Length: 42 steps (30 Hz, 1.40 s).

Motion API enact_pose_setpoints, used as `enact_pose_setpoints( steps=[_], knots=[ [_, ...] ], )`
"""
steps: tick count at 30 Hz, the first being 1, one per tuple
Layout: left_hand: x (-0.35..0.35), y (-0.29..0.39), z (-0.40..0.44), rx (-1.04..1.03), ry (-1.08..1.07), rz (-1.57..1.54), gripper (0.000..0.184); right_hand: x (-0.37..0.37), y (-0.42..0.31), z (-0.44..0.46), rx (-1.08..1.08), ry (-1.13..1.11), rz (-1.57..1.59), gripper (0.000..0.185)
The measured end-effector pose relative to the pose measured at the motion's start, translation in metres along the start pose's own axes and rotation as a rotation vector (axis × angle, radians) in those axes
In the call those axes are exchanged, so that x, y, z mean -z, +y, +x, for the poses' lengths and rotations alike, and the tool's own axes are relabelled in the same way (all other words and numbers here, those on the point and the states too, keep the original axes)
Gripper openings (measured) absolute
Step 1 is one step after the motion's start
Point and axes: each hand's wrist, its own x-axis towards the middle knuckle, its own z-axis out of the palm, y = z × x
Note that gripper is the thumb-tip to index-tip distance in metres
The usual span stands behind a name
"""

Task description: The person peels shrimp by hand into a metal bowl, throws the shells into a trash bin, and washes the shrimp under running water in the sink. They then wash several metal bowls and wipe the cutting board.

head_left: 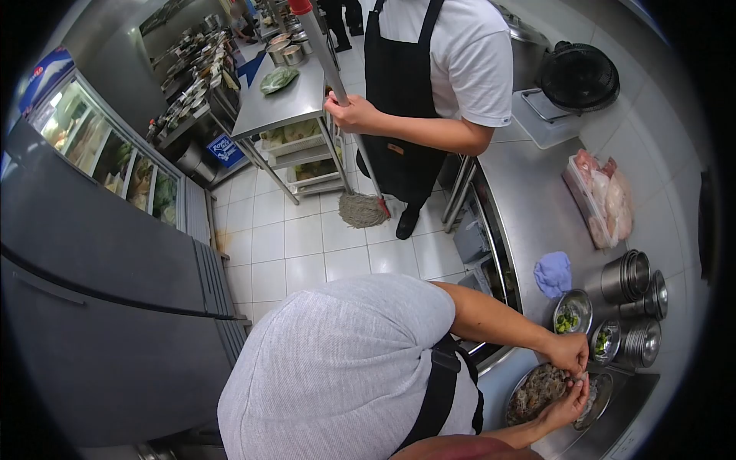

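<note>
Over two metal bowls at the lower right, my left hand (569, 352) and my right hand (566, 405) meet with fingers pinched together. A small pale piece, too small to name, shows between the fingertips. Below my hands, the larger bowl (512, 416) holds a heap of greyish-brown, wet pieces that look like raw shrimp. A second bowl (607, 389), partly hidden by my fingers, has translucent greyish pieces in it. Close to my left hand stands a bowl (587, 306) with chopped green pieces, and a smaller bowl (616, 337) with greens is beside it.
Stacked metal containers (626, 276), a blue cloth (553, 274) and a plastic tub of wrapped meat (589, 201) rest on the steel counter (510, 172). Across the aisle, a person (452, 69) in a black apron holds a mop (363, 210). A steel trolley (307, 96) stands behind.
</note>
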Motion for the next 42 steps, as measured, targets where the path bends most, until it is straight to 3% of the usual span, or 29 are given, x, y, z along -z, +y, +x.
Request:
enact_pose_setpoints(
  steps=[3,9,12,15,18,24,30,33,35,39,42],
  knots=[
    [0.005,0.001,0.001,0.195,-0.094,-0.258,0.007,0.023,0.020,0.009,-0.062,-0.066,0.184,0.028],
    [0.003,-0.004,0.001,0.200,-0.071,-0.300,0.011,0.021,0.025,0.003,-0.083,-0.123,0.344,0.024],
    [0.001,-0.016,0.006,-0.250,0.046,0.256,0.019,0.031,0.037,0.006,-0.122,-0.033,0.368,0.024],
    [-0.001,-0.007,-0.001,-0.521,0.097,0.573,0.027,0.013,0.024,-0.004,-0.156,0.107,0.386,0.026],
    [-0.006,0.007,-0.011,-0.563,0.089,0.728,0.027,0.006,0.017,-0.005,-0.167,0.130,0.362,0.028],
    [-0.009,0.013,-0.015,-0.338,-0.009,0.819,0.023,-0.008,0.001,-0.012,-0.116,0.054,0.185,0.027],
    [-0.016,0.020,-0.016,-0.256,-0.052,0.856,0.017,0.009,0.029,-0.002,-0.088,0.113,0.049,0.026],
    [-0.014,0.013,-0.015,-0.216,0.064,0.665,0.017,0.006,0.022,-0.003,-0.077,0.141,-0.022,0.025],
    [-0.015,0.013,-0.014,-0.216,0.109,0.637,0.017,-0.003,0.008,-0.005,-0.093,0.159,-0.052,0.023],
    [-0.011,0.010,-0.012,-0.333,0.131,0.622,0.014,-0.021,0.009,-0.005,0.073,0.114,-0.145,0.017],
    [-0.006,0.006,-0.009,-0.277,0.101,0.534,0.012,-0.003,0.023,-0.001,0.102,0.089,-0.203,0.013]
  ],
)
